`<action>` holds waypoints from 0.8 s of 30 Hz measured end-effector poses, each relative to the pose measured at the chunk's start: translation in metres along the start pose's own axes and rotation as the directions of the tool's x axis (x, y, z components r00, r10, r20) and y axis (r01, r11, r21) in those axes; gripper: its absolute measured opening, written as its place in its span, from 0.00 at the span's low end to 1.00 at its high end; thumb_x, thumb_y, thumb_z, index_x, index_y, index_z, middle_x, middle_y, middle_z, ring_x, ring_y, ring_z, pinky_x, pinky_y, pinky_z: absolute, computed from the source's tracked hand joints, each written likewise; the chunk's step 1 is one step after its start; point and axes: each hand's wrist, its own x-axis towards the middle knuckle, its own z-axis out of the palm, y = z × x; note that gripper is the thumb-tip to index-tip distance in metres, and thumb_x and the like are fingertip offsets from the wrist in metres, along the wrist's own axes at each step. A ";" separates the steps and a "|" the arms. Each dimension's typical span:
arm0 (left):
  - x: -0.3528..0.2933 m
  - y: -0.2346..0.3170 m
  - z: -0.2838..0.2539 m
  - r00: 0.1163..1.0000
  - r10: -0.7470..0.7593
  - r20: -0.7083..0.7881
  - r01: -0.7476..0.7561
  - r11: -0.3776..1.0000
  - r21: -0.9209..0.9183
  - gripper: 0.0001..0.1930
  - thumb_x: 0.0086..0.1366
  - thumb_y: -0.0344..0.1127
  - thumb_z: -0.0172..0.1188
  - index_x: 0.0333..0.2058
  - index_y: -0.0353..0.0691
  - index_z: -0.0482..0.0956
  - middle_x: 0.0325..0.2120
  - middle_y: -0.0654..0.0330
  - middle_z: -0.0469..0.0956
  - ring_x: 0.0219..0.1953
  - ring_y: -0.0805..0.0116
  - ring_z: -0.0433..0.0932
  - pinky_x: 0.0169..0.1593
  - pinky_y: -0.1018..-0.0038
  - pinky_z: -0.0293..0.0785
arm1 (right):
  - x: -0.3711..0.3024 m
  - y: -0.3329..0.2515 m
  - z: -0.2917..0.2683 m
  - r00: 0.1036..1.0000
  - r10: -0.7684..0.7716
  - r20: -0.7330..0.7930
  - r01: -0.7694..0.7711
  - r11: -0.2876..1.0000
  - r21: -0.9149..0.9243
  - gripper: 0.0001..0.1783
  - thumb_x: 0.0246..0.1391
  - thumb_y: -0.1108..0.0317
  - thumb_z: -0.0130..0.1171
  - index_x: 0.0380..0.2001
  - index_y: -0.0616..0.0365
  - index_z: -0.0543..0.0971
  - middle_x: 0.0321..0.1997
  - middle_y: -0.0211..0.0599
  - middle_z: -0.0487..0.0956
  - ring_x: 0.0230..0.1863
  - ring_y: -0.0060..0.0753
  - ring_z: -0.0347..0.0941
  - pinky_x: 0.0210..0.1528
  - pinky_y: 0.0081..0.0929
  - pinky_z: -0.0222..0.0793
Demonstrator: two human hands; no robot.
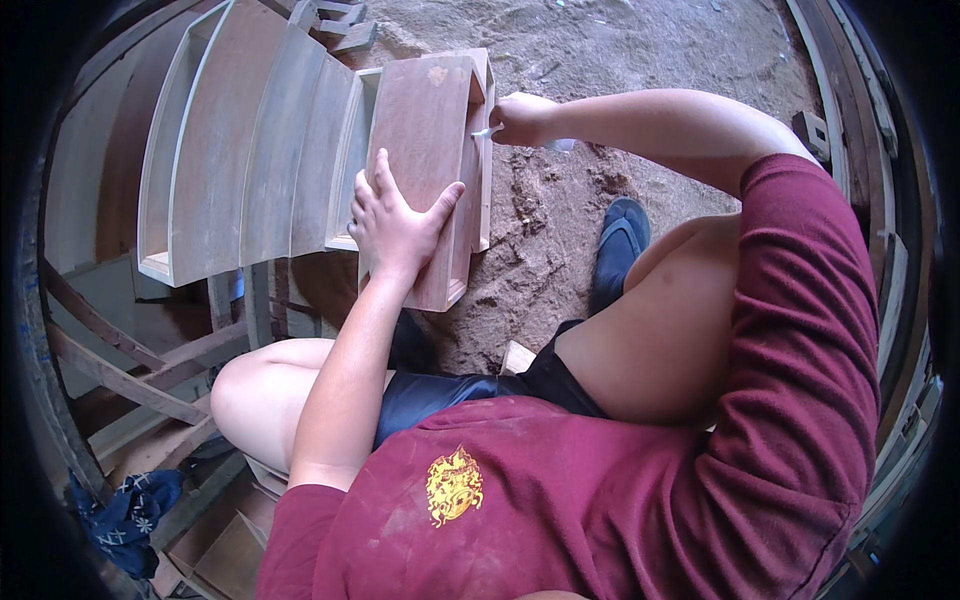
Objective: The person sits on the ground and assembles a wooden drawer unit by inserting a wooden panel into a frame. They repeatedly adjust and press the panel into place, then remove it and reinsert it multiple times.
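Observation:
A narrow wooden drawer box [425, 120] stands on its side in front of me, its reddish-brown panel facing up. My left hand [395, 222] lies on that panel near its close end, fingers spread and thumb over the right edge. At the far right side of the box, my right hand [522, 118] is closed on what looks like a small squeeze bottle. Its thin white nozzle [487, 131] points at the box's side edge. A pale part shows beneath the wrist; most of the bottle is hidden by the hand.
More wooden drawer boxes [225, 130] stand in a row to the left, on a timber frame [130, 375]. Sawdust-covered ground [560, 220] spreads beyond my sandalled foot [622, 245]. A dark blue patterned cloth [125, 515] hangs at lower left. Long boards [860, 100] line the right side.

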 end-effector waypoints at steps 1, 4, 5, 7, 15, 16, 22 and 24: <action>0.000 0.001 0.000 1.000 0.000 0.000 0.000 1.000 0.005 0.64 0.52 0.84 0.58 0.75 0.48 0.47 0.68 0.42 0.56 0.69 0.41 0.60 0.68 0.43 0.59 | 0.002 0.003 0.001 1.000 -0.005 -0.007 0.005 1.000 0.005 0.18 0.57 0.56 0.61 0.41 0.57 0.87 0.32 0.50 0.85 0.37 0.51 0.84 0.44 0.46 0.79; 0.000 0.000 0.000 1.000 -0.004 -0.001 0.004 1.000 0.014 0.64 0.52 0.84 0.58 0.76 0.48 0.47 0.68 0.41 0.56 0.70 0.41 0.59 0.68 0.43 0.58 | 0.003 0.003 0.003 0.999 -0.022 -0.028 0.022 1.000 0.001 0.16 0.55 0.57 0.61 0.37 0.58 0.87 0.34 0.48 0.86 0.39 0.52 0.84 0.45 0.47 0.79; 0.000 -0.001 0.002 1.000 -0.005 -0.002 0.005 1.000 0.014 0.64 0.52 0.84 0.58 0.76 0.48 0.47 0.68 0.41 0.56 0.70 0.41 0.59 0.68 0.43 0.58 | 0.003 0.002 0.003 0.999 -0.029 -0.034 0.029 1.000 -0.004 0.15 0.55 0.58 0.61 0.34 0.58 0.88 0.35 0.47 0.86 0.41 0.53 0.83 0.47 0.47 0.79; 0.001 -0.001 0.002 1.000 0.001 -0.004 -0.001 1.000 0.013 0.64 0.52 0.84 0.58 0.76 0.48 0.47 0.69 0.41 0.56 0.70 0.41 0.59 0.68 0.43 0.58 | 0.004 0.004 0.007 0.996 -0.062 -0.071 0.060 0.998 -0.033 0.15 0.54 0.58 0.61 0.32 0.59 0.88 0.35 0.48 0.86 0.40 0.54 0.83 0.46 0.47 0.79; 0.001 0.001 0.000 1.000 -0.013 0.010 0.013 1.000 0.020 0.64 0.51 0.85 0.57 0.76 0.48 0.47 0.69 0.41 0.55 0.71 0.41 0.59 0.68 0.43 0.58 | 0.004 0.001 0.011 0.991 -0.093 -0.097 0.091 0.996 -0.025 0.16 0.52 0.59 0.62 0.29 0.63 0.87 0.32 0.51 0.85 0.40 0.54 0.83 0.46 0.47 0.79; 0.001 0.001 0.000 1.000 -0.013 0.009 0.013 1.000 0.022 0.64 0.51 0.85 0.57 0.76 0.48 0.47 0.69 0.41 0.55 0.71 0.41 0.59 0.68 0.43 0.58 | 0.004 0.001 0.011 0.991 -0.092 -0.096 0.090 0.996 -0.025 0.16 0.51 0.60 0.62 0.29 0.63 0.87 0.32 0.51 0.85 0.40 0.54 0.83 0.46 0.47 0.79; 0.001 -0.001 0.002 1.000 -0.010 0.004 0.010 1.000 0.018 0.65 0.51 0.85 0.58 0.76 0.48 0.47 0.69 0.41 0.55 0.71 0.41 0.59 0.68 0.42 0.58 | 0.000 -0.007 0.007 0.997 -0.046 -0.057 0.045 0.999 -0.007 0.15 0.51 0.61 0.62 0.29 0.64 0.87 0.33 0.52 0.85 0.40 0.54 0.83 0.46 0.46 0.79; 0.001 -0.001 0.002 1.000 -0.004 -0.003 0.004 1.000 0.011 0.65 0.51 0.85 0.58 0.76 0.48 0.47 0.69 0.41 0.55 0.70 0.41 0.59 0.68 0.42 0.58 | -0.002 -0.009 0.008 0.997 -0.055 -0.055 0.055 0.998 -0.011 0.15 0.51 0.61 0.62 0.29 0.64 0.87 0.33 0.52 0.85 0.40 0.54 0.83 0.46 0.46 0.79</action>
